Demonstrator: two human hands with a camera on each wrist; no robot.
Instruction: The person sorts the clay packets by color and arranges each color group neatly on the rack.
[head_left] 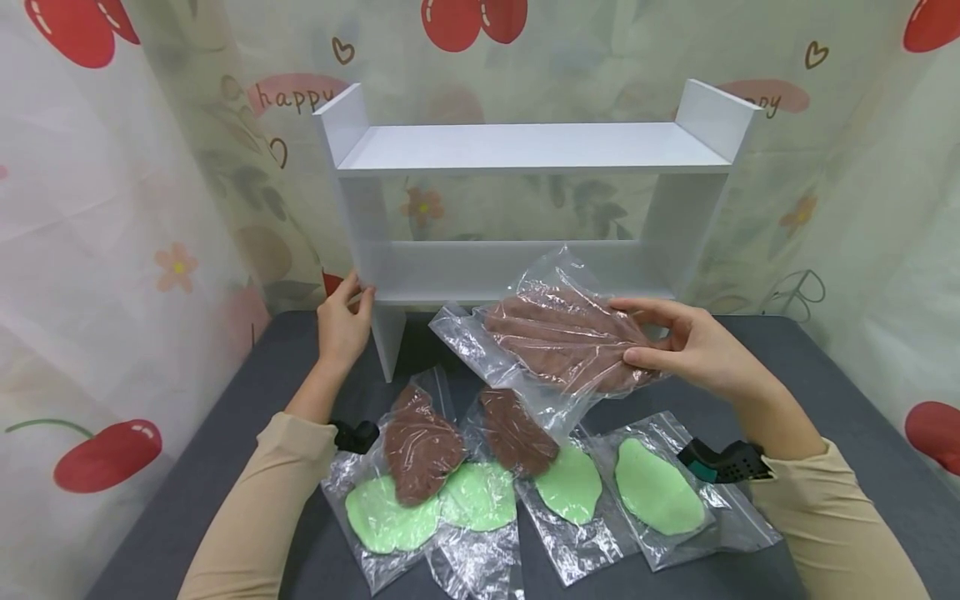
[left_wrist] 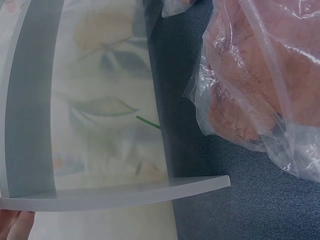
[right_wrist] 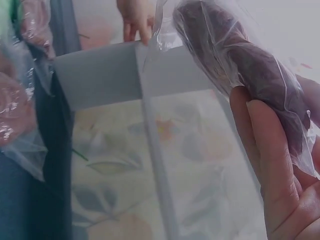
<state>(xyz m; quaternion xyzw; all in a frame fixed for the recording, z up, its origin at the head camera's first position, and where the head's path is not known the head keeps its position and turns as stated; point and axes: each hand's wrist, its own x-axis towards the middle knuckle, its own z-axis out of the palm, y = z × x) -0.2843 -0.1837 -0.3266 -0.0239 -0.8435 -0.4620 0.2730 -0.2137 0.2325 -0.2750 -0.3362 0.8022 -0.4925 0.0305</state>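
Observation:
A white two-tier shelf [head_left: 525, 150] stands at the back of the dark table. My left hand [head_left: 345, 321] touches the outer side of its left panel [left_wrist: 110, 197], near the lower board, fingers fairly straight. My right hand [head_left: 693, 346] pinches the right end of a clear plastic bag holding a flattened brown clay-like mass [head_left: 562, 333]. The bag hangs in front of the lower board, its fingers-side end visible close up as a brown lump [right_wrist: 260, 75] in the right wrist view. Part of the shelf's lower right is hidden behind the bag and hand.
Several clear bags lie at the front of the table [head_left: 847, 400]: green pieces [head_left: 660, 492] in some, smaller brown pieces [head_left: 423, 450] in others, overlapping at the left and middle. A printed curtain [head_left: 172, 167] surrounds the table. A thin cord [head_left: 798, 292] hangs at the right.

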